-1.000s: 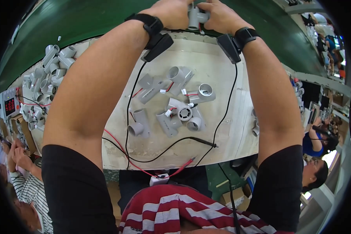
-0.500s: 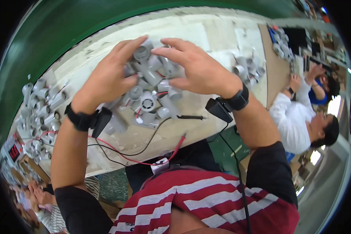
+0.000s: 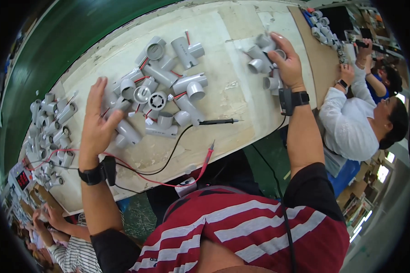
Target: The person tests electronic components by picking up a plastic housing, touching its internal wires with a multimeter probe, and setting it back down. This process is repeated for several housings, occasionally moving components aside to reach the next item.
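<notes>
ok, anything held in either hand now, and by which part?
Left hand: open at the left edge of the middle pile of grey tee fittings, no hold shows. Right hand: at the right-hand cluster of grey fittings; can't tell whether it grips one.

Left hand (image 3: pixel 98 129), fingers spread, at the left edge of a loose pile of grey plastic T-shaped tubes (image 3: pixel 159 74) with red wires, right hand (image 3: pixel 289 66) at a smaller cluster of grey plastic tubes (image 3: pixel 256 66), pale worn worktable (image 3: pixel 218 102), slim black probe (image 3: pixel 218 121) beside the pile

The right hand (image 3: pixel 288 68) has moved to the smaller pile of fittings (image 3: pixel 254 52). The left hand (image 3: pixel 97 129) has shifted leftward.
</notes>
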Tool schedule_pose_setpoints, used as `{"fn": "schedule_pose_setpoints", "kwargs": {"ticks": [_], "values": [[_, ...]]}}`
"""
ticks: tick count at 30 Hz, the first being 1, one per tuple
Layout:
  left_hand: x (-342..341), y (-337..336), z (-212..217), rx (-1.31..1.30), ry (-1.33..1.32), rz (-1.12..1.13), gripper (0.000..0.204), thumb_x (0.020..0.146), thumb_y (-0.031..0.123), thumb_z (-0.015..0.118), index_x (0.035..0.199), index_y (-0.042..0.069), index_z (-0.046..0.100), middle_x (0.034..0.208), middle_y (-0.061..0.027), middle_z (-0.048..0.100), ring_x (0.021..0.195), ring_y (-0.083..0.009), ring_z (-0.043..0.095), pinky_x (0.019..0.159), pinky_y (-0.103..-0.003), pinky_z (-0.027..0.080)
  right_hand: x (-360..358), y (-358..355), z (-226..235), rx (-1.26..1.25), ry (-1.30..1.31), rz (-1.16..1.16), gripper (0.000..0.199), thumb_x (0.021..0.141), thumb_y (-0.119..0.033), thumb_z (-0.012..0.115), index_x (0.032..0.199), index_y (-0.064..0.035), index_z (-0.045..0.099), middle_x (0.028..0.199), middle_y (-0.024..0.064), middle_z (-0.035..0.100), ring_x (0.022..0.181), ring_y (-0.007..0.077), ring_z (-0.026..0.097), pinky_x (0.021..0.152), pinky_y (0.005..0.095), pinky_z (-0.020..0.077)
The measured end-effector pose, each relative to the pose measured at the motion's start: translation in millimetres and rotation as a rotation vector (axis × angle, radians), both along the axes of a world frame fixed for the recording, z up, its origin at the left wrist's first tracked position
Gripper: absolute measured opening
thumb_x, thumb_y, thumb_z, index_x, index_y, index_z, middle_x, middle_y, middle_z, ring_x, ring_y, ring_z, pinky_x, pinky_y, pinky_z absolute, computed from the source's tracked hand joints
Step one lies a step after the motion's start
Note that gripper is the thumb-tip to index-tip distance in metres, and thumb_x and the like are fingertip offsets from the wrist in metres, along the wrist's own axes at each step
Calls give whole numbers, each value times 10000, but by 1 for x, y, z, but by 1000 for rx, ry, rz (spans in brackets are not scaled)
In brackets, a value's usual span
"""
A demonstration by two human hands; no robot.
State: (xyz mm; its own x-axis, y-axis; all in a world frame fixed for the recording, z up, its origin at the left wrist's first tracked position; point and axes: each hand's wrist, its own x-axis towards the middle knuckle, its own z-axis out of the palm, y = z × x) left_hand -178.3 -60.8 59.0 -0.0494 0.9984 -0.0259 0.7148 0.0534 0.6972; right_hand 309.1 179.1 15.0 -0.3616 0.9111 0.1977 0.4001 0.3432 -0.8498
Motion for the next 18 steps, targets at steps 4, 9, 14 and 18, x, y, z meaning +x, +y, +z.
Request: {"fn": "schedule_pose_setpoints", "kwargs": {"ticks": [4,9,14,18], "values": [[29,-7,-20,77,57,67,806,897,343,733,1593,98,408,1630,-224,393,1533,-415,312,1254,-503,228,-74,-24,7,16,16,240,563,919,-236,791,1425,-62,615,1462,128,588,1388,264,520,1184,357,365],[69,1,-35,156,-51,233,811,940,423,701,1567,8,400,1595,-256,416,1506,-406,353,1237,-466,273,-126,-59,8,139,-55,292,559,917,-320,789,1398,-75,643,1474,137,575,1373,274,529,1184,352,364],[76,7,-46,283,-111,373,854,955,494,690,1519,-83,411,1550,-282,455,1458,-392,420,1214,-407,321,-124,-65,4,332,-48,143,529,919,-389,775,1351,-99,680,1450,132,597,1335,258,556,1157,358,392],[78,-46,-28,425,-218,533,818,955,510,689,1484,-72,465,1509,-278,508,1405,-386,486,1187,-400,362,-93,-143,46,258,-77,196,469,912,-347,770,1307,-104,699,1342,116,656,1250,250,608,1091,369,448]]}}
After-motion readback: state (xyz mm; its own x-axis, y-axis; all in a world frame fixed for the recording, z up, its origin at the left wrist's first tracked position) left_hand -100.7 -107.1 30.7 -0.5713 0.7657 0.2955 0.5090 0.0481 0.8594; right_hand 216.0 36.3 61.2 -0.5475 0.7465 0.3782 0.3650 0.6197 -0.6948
